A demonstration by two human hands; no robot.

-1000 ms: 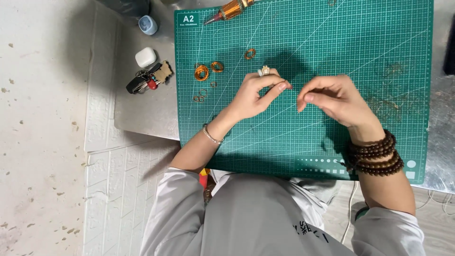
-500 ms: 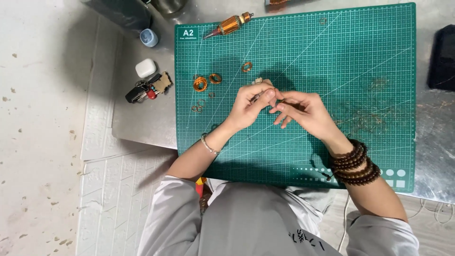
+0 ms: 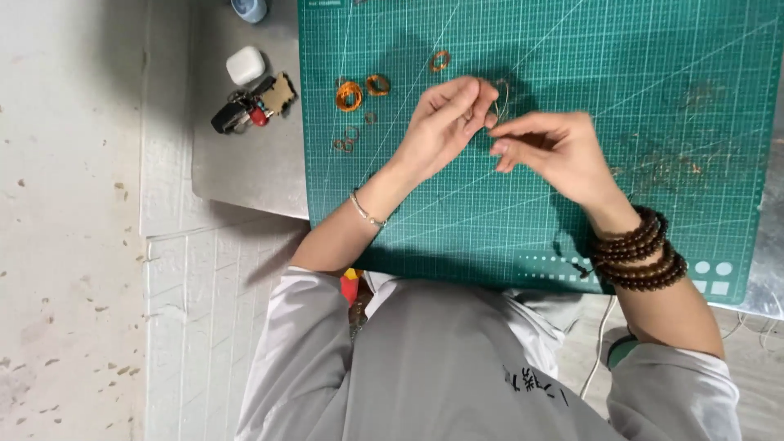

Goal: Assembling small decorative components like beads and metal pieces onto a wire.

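My left hand [image 3: 445, 122] and my right hand [image 3: 555, 151] meet fingertip to fingertip above the green cutting mat [image 3: 653, 49]. Between them they pinch a thin loop of copper wire [image 3: 501, 96], which arcs up from the fingertips. A thin silver bracelet circles my left wrist. Dark wooden bead bracelets [image 3: 641, 249] wrap my right wrist. Left of my left hand, a small coil of copper wire [image 3: 349, 95] and several small copper rings [image 3: 377, 84] lie on the mat.
The mat lies on a grey metal table [image 3: 245, 163]. Off the mat at the left sit a white earbud case [image 3: 245, 64] and a bunch of keys [image 3: 249, 106]. Pale floor tiles lie to the left. A white cable hangs at the lower right.
The view has moved closer and shifted; the mat's top edge and the screwdriver are out of frame. My two hands have come together, fingertips now touching around the wire.
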